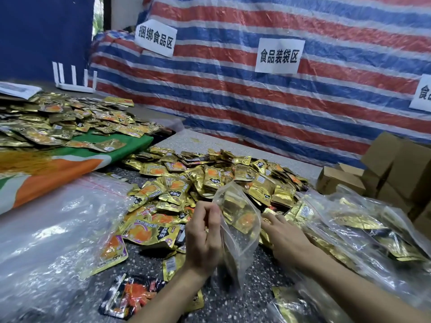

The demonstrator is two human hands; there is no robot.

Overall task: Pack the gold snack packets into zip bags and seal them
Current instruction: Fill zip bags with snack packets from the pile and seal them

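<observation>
Left hand tight on zip bag, right hand on packets

bare table at near centre; gold packet heap blocks ahead, filled bags crowd right, empty bags cover left.

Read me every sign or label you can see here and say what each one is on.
"捆绑食品区": left paper sign on the striped tarp.
"食品装袋区": middle paper sign on the same tarp.
"食": right paper sign, rest cut off by the frame edge.
Gold snack packets: print too blurred to read.
</observation>
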